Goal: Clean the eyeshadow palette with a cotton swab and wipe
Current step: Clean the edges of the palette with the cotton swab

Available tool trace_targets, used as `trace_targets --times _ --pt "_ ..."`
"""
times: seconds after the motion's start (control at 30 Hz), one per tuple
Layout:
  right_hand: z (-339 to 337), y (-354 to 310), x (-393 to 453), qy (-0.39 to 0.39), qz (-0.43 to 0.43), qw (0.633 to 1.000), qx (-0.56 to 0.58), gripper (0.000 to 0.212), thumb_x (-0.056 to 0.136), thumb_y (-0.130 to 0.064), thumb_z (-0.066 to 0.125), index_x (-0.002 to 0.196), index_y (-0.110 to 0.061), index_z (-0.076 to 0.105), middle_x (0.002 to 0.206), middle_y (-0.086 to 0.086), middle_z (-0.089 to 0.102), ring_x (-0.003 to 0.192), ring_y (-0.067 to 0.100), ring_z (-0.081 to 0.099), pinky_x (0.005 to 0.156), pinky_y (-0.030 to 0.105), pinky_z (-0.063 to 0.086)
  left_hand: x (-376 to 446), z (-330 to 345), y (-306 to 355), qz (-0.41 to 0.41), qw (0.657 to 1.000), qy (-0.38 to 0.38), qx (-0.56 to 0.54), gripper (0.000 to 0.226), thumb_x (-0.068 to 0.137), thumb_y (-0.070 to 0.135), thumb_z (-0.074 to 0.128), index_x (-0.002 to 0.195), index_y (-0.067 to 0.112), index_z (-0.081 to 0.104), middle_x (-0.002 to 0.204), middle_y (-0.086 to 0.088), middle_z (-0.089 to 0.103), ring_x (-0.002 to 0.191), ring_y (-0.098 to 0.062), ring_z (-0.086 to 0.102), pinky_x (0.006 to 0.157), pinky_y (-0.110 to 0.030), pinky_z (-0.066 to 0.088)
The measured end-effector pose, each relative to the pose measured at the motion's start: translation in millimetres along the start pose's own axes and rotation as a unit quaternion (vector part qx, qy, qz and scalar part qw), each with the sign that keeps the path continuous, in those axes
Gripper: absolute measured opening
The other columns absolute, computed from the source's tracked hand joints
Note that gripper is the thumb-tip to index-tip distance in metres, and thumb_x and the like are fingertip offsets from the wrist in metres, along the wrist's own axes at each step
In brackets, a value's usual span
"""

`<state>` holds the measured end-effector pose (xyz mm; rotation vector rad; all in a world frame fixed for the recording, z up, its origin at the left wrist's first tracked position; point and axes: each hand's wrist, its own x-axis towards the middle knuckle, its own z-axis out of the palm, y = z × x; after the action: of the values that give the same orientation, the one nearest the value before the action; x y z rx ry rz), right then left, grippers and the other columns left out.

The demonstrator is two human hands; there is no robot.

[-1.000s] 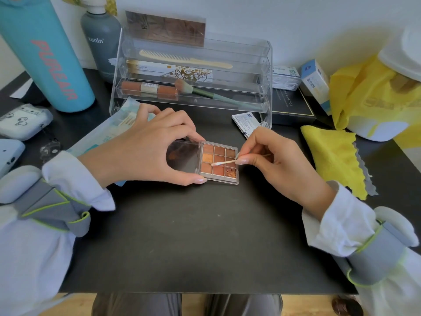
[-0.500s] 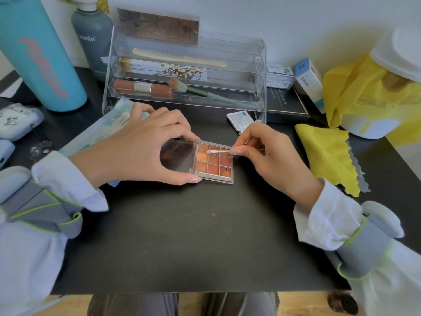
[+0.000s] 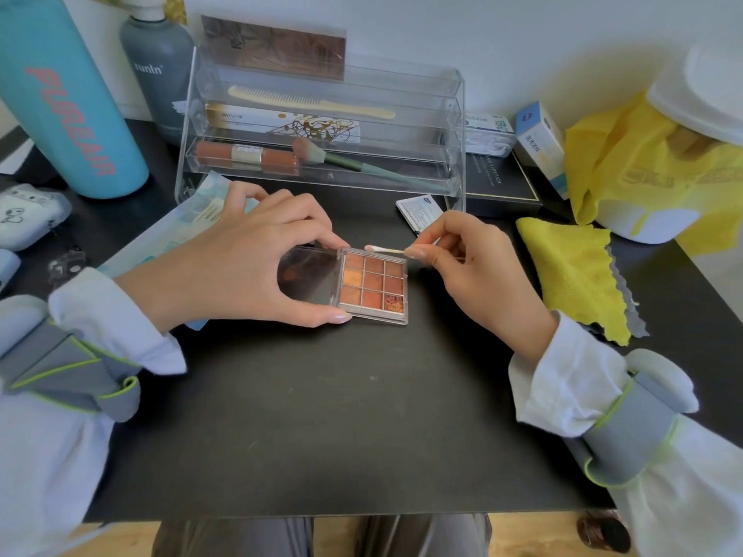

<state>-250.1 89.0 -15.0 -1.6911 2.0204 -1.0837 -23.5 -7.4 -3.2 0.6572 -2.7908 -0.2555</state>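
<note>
An open eyeshadow palette [image 3: 374, 285] with orange and brown pans lies on the black table [image 3: 321, 416], its dark lid flat to the left. My left hand [image 3: 241, 267] grips the palette, thumb at its near edge and fingers curled over the far edge of the lid. My right hand [image 3: 470, 263] pinches a cotton swab [image 3: 382, 249] between thumb and forefinger. The swab's white tip sits at the palette's far edge, above the top row of pans. A small white sachet [image 3: 418, 213] lies just behind my right hand.
A clear acrylic organizer [image 3: 321, 126] with comb, brush and tubes stands behind the palette. A teal bottle [image 3: 64, 98] and grey bottle [image 3: 157, 70] stand far left. A yellow cloth [image 3: 575, 271] lies right, a wipe pack [image 3: 169, 231] under my left hand.
The swab tip has moved from the middle row of pans up to the palette's far edge. My left hand has kept its grip on the palette.
</note>
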Motion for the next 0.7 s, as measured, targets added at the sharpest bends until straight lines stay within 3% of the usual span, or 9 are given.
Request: trace_targets --times 0.37,0.5,0.7 --pt "-1.9 0.5 1.5 -0.016 -0.005 1.000 -0.008 0.008 0.085 -0.019 0.070 0.078 -0.021 0.065 0.072 0.004 0.063 0.063 0.010 0.051 0.061 0.014 0.040 0.0 0.3 0.0 0.000 1.000 0.001 0.000 0.067 0.064 0.085 0.050 0.115 0.042 0.056 0.110 0.024 0.046 0.103 -0.004 0.047 0.103 -0.031 0.016" --pt "-12.3 5.7 -1.4 -0.023 0.006 1.000 0.001 0.016 0.083 -0.019 0.072 0.072 -0.027 0.063 0.065 -0.006 0.060 0.059 0.006 0.051 0.061 0.015 0.039 -0.5 0.7 0.2 -0.004 1.000 0.005 0.000 0.066 0.063 0.084 0.052 0.114 0.042 0.055 0.111 0.023 0.047 0.104 -0.005 0.048 0.102 -0.030 0.015" --pt "-13.9 7.7 -2.4 -0.013 0.024 0.999 -0.019 0.008 0.083 -0.022 0.072 0.077 -0.019 0.067 0.063 -0.005 0.060 0.057 0.008 0.048 0.058 0.014 0.038 -0.3 0.5 2.7 -0.009 1.000 0.007 0.020 0.072 0.065 0.087 0.048 0.119 0.040 0.054 0.112 0.022 0.046 0.102 -0.004 0.046 0.102 -0.035 0.019"
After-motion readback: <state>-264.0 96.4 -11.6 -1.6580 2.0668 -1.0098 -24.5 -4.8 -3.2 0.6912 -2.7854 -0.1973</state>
